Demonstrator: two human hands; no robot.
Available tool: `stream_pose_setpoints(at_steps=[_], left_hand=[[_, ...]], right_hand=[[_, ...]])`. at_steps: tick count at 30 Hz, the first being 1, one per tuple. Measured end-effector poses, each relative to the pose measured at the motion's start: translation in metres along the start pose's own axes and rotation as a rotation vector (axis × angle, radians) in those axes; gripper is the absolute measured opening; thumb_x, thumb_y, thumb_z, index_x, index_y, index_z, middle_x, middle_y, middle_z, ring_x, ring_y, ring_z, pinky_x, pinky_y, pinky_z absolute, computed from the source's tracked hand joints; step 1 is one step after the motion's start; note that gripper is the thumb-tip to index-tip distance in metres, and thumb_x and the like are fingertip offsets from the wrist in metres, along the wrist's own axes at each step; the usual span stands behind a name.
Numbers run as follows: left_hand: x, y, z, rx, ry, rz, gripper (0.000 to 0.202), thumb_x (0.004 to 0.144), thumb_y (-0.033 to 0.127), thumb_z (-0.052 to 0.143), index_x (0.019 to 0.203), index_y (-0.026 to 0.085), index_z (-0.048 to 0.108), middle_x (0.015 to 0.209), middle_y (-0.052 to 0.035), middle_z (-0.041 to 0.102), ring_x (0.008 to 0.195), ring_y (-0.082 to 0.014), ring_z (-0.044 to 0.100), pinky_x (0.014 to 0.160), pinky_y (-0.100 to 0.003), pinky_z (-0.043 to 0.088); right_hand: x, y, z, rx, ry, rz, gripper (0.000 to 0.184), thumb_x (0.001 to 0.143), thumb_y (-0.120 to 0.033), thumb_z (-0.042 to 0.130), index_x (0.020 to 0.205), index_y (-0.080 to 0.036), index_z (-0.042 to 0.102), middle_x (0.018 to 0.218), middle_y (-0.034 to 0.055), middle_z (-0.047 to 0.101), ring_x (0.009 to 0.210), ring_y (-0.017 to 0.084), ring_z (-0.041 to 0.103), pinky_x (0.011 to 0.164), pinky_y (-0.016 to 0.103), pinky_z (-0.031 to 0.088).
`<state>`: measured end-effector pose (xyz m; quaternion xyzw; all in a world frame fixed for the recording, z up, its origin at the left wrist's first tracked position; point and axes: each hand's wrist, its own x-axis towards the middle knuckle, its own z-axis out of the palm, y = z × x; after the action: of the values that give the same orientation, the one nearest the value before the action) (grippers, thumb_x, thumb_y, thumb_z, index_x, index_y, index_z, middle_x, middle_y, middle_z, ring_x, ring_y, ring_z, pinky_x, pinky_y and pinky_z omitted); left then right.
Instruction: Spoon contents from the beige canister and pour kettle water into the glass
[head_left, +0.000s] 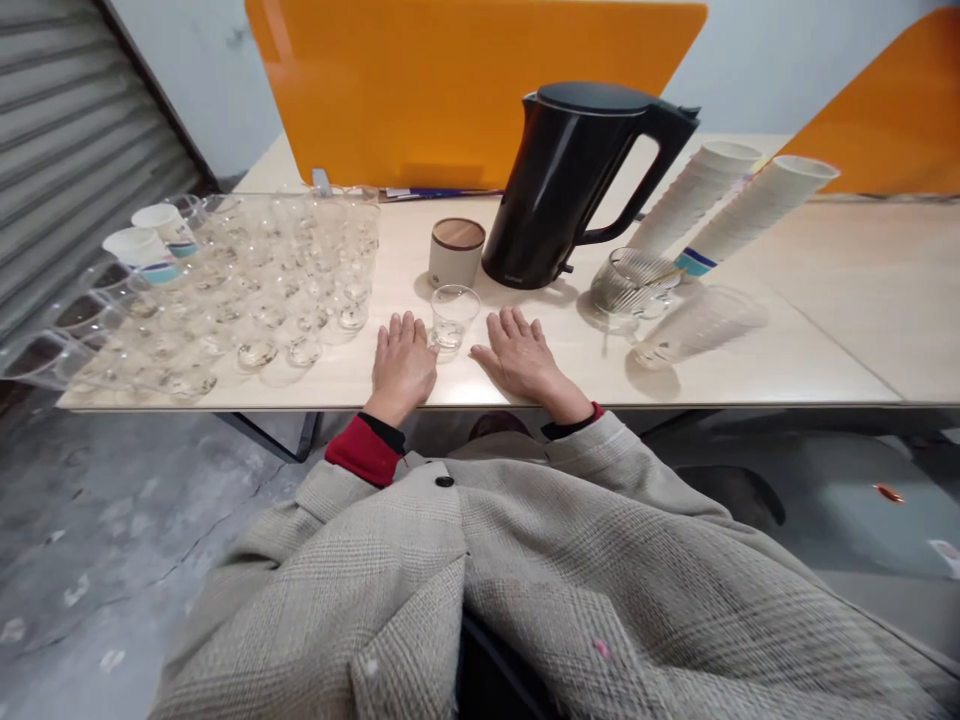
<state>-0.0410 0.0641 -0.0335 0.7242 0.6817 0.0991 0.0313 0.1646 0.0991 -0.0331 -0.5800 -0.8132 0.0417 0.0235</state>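
- The small clear glass point(454, 317) stands upright on the table point(825, 330), in the gap between my two hands and just ahead of my knuckles.
- My left hand point(403, 362) lies palm down, fingers point(397, 330) stretched flat and close together; the glass sits just beside my index finger and thumb, on their right, and I cannot tell whether skin meets glass.
- My right hand point(523, 355) also lies flat, palm down, fingers point(517, 325) straight and slightly spread; the glass stands near my thumb, on its left, with a sliver of tabletop between.
- Neither hand grips anything; both only rest on the wood.
- Just beyond the glass, ahead of my fingertips, stands a white canister with a wooden lid point(456, 251).
- Ahead of my right fingers rises the black electric kettle point(574, 185).
- Further right of that hand a ribbed glass dish point(631, 283) stands, a clear plastic cup point(694, 325) lies on its side, and two stacks of paper cups point(739, 205) lean.
- Left of my left hand sit rows of small clear glasses point(277, 280), with two paper cups point(154, 238) at their far left.
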Motion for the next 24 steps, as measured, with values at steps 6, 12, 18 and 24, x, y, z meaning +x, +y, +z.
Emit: stream_pose_setpoints(at_steps=[6, 12, 18, 24], left_hand=[[-0.003, 0.002, -0.007, -0.043, -0.039, -0.012, 0.067, 0.113, 0.038, 0.033, 0.170, 0.004, 0.035, 0.183, -0.0195, 0.028, 0.172, -0.0372, 0.021, 0.141, -0.057, 0.017], [-0.005, -0.003, -0.006, -0.147, -0.025, 0.013, 0.081, 0.110, 0.055, 0.045, 0.172, 0.005, 0.031, 0.182, -0.0224, 0.028, 0.172, -0.0375, 0.021, 0.140, -0.057, 0.016], [0.008, -0.008, 0.004, -0.354, 0.063, 0.014, 0.091, 0.100, 0.057, 0.067, 0.171, 0.013, 0.033, 0.179, -0.0224, 0.035, 0.169, -0.0379, 0.031, 0.138, -0.060, 0.023], [0.020, 0.002, 0.006, -0.581, 0.149, -0.017, 0.108, 0.086, 0.049, 0.086, 0.172, 0.014, 0.030, 0.172, -0.0234, 0.048, 0.159, -0.0375, 0.049, 0.130, -0.052, 0.041]], right_hand=[[0.002, 0.003, 0.006, 0.007, 0.005, -0.003, 0.082, 0.112, -0.056, 0.030, 0.171, 0.000, 0.030, 0.181, 0.0308, 0.023, 0.171, 0.044, 0.020, 0.134, 0.070, 0.021], [0.003, 0.006, 0.013, 0.005, 0.047, -0.023, 0.082, 0.111, -0.057, 0.028, 0.169, 0.001, 0.034, 0.179, 0.0325, 0.026, 0.169, 0.046, 0.024, 0.132, 0.073, 0.023], [0.003, 0.005, 0.011, 0.013, 0.037, -0.025, 0.083, 0.110, -0.058, 0.028, 0.169, 0.001, 0.033, 0.179, 0.0330, 0.026, 0.168, 0.048, 0.025, 0.131, 0.075, 0.024], [0.004, 0.005, 0.013, -0.005, 0.046, -0.025, 0.085, 0.111, -0.061, 0.025, 0.169, 0.001, 0.034, 0.178, 0.0322, 0.029, 0.168, 0.048, 0.026, 0.131, 0.073, 0.023]])
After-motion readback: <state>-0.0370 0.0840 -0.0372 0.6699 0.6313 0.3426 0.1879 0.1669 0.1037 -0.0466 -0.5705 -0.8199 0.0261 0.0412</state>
